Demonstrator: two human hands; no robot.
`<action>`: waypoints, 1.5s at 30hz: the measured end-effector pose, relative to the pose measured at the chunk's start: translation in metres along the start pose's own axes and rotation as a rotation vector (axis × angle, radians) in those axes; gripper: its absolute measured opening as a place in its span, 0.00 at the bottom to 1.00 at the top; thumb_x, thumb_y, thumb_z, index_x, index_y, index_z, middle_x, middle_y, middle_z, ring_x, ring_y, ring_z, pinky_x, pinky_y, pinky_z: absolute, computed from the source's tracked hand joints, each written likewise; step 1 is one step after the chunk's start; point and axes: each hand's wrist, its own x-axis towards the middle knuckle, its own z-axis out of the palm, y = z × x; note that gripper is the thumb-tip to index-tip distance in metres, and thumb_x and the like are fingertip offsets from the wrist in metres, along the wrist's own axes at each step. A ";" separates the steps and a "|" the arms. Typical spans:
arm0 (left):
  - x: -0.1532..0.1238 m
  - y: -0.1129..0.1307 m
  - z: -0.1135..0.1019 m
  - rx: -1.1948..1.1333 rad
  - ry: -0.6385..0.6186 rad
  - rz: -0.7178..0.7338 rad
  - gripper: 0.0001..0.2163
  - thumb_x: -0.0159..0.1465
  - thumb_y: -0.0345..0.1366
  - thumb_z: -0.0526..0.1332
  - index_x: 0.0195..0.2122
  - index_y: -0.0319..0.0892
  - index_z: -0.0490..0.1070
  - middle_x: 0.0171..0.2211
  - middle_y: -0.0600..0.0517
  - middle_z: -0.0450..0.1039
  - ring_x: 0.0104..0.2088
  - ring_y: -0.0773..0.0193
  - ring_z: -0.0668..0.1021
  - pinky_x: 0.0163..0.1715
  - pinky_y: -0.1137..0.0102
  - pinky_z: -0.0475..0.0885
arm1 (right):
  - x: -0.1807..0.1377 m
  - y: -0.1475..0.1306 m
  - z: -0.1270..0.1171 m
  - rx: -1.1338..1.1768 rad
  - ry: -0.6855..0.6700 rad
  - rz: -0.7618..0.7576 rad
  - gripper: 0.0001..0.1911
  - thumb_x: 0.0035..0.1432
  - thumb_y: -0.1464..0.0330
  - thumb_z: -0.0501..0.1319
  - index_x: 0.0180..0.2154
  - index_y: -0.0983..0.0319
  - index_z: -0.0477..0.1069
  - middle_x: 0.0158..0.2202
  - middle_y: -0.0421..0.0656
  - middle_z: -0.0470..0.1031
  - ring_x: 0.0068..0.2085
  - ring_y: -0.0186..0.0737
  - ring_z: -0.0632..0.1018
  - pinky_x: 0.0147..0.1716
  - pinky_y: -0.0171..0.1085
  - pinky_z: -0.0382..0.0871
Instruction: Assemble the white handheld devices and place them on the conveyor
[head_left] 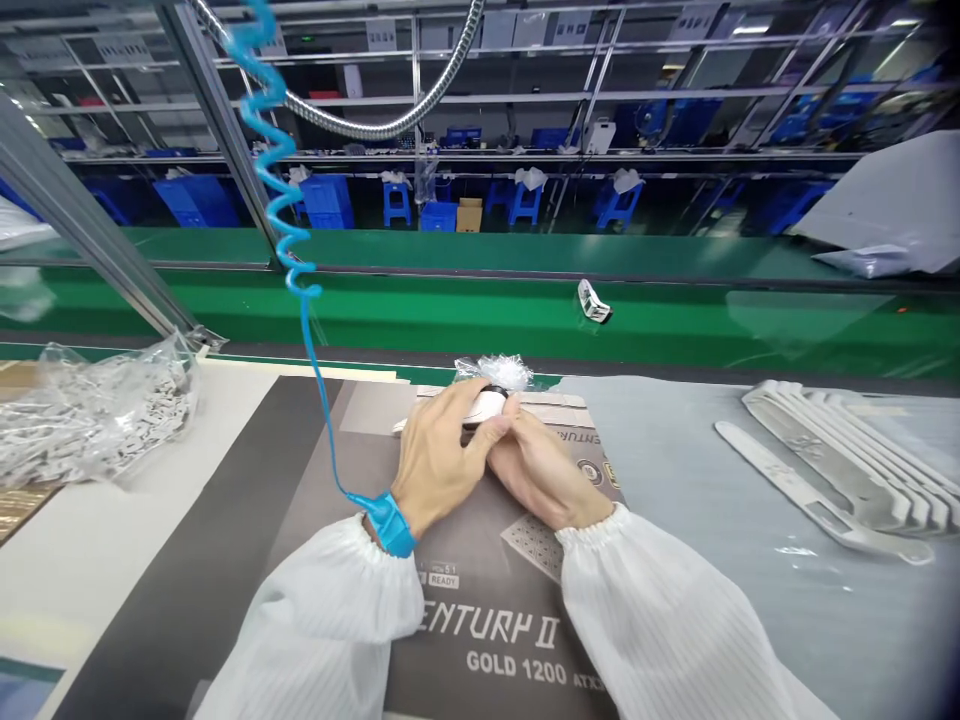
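Note:
Both hands meet over a printed dark-grey cardboard sheet (480, 560). Between them is a small white plastic part with a black edge (487, 404), mostly covered by fingers. My left hand (442, 450) is closed around its left side, with the thumb pressing in front; a blue wrist strap (391, 524) circles that wrist. My right hand (540, 460) grips the part from the right, its fingers curled and partly hidden. Just beyond the fingertips lies crumpled clear plastic film (504, 372).
Long white plastic pieces (840, 460) are stacked at right. A clear bag of small parts (112, 420) sits at left. A similar-looking white part (594, 300) rests on the green conveyor belt (450, 315). The coiled blue cord (281, 190) hangs down to the wrist strap.

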 end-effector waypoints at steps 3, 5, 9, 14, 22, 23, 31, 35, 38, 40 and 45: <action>-0.001 0.004 0.005 0.063 -0.010 0.109 0.18 0.71 0.45 0.54 0.57 0.42 0.68 0.56 0.44 0.74 0.56 0.52 0.75 0.55 0.57 0.71 | -0.001 0.007 -0.002 -0.028 0.058 -0.025 0.03 0.63 0.69 0.62 0.39 0.60 0.74 0.41 0.43 0.79 0.53 0.41 0.77 0.60 0.43 0.70; -0.001 0.006 0.006 0.068 -0.015 0.123 0.18 0.71 0.44 0.54 0.57 0.41 0.68 0.56 0.43 0.74 0.56 0.53 0.75 0.55 0.58 0.71 | -0.001 0.008 -0.003 -0.057 0.081 -0.029 0.02 0.60 0.70 0.63 0.37 0.59 0.75 0.39 0.42 0.80 0.53 0.42 0.77 0.59 0.43 0.71; 0.003 0.004 0.002 0.032 -0.079 0.038 0.20 0.71 0.47 0.54 0.59 0.45 0.67 0.56 0.45 0.74 0.55 0.53 0.76 0.55 0.58 0.70 | 0.000 0.002 -0.004 -0.086 0.077 0.008 0.07 0.60 0.64 0.66 0.38 0.60 0.75 0.41 0.44 0.80 0.52 0.45 0.78 0.56 0.45 0.73; 0.006 -0.015 -0.019 -0.067 -0.310 -0.233 0.18 0.67 0.48 0.59 0.54 0.48 0.72 0.42 0.48 0.80 0.41 0.54 0.81 0.41 0.62 0.74 | 0.007 -0.008 -0.017 -0.165 0.186 -0.004 0.18 0.64 0.53 0.61 0.43 0.61 0.76 0.48 0.47 0.79 0.51 0.45 0.79 0.52 0.42 0.77; 0.070 -0.068 -0.079 -0.147 -0.057 -0.610 0.13 0.67 0.40 0.60 0.48 0.36 0.68 0.31 0.47 0.77 0.24 0.67 0.74 0.27 0.69 0.69 | 0.012 -0.010 -0.026 -0.239 0.296 -0.018 0.14 0.57 0.61 0.70 0.43 0.60 0.78 0.50 0.46 0.80 0.36 0.35 0.81 0.34 0.31 0.80; 0.084 -0.075 -0.083 -0.108 -0.025 -0.619 0.13 0.67 0.39 0.60 0.49 0.36 0.68 0.31 0.47 0.76 0.25 0.67 0.75 0.28 0.69 0.70 | 0.012 -0.010 -0.025 -0.238 0.300 -0.020 0.14 0.56 0.61 0.71 0.42 0.60 0.78 0.49 0.46 0.80 0.35 0.35 0.81 0.33 0.31 0.80; 0.125 -0.095 -0.076 0.156 0.133 -0.564 0.18 0.68 0.42 0.61 0.55 0.39 0.69 0.53 0.44 0.71 0.51 0.55 0.75 0.51 0.54 0.74 | 0.014 -0.010 -0.028 -0.206 0.302 -0.019 0.16 0.52 0.64 0.73 0.43 0.56 0.77 0.53 0.43 0.79 0.37 0.36 0.81 0.35 0.32 0.82; 0.088 -0.079 -0.058 0.198 0.097 -0.524 0.14 0.67 0.35 0.61 0.52 0.36 0.70 0.51 0.42 0.72 0.51 0.54 0.76 0.54 0.53 0.70 | 0.014 -0.010 -0.030 -0.222 0.309 -0.015 0.17 0.51 0.65 0.74 0.43 0.56 0.77 0.53 0.44 0.79 0.36 0.37 0.81 0.37 0.34 0.83; 0.053 -0.061 -0.039 0.200 0.089 -0.491 0.14 0.66 0.31 0.59 0.53 0.36 0.68 0.53 0.39 0.71 0.53 0.52 0.75 0.56 0.55 0.68 | 0.015 -0.010 -0.031 -0.243 0.324 -0.012 0.17 0.50 0.64 0.74 0.43 0.56 0.77 0.54 0.44 0.78 0.37 0.38 0.81 0.39 0.36 0.83; 0.034 -0.051 -0.025 0.203 0.092 -0.473 0.15 0.66 0.31 0.58 0.54 0.38 0.67 0.55 0.39 0.70 0.57 0.51 0.72 0.58 0.54 0.66 | 0.016 -0.009 -0.031 -0.246 0.341 -0.014 0.16 0.51 0.64 0.73 0.43 0.56 0.77 0.54 0.44 0.78 0.36 0.38 0.81 0.39 0.35 0.83; 0.010 -0.042 0.001 0.227 0.072 -0.385 0.13 0.64 0.28 0.57 0.49 0.41 0.69 0.53 0.42 0.70 0.56 0.51 0.71 0.57 0.56 0.66 | 0.013 -0.010 -0.028 -0.288 0.340 0.027 0.13 0.51 0.65 0.73 0.41 0.57 0.79 0.55 0.45 0.78 0.37 0.36 0.81 0.38 0.29 0.81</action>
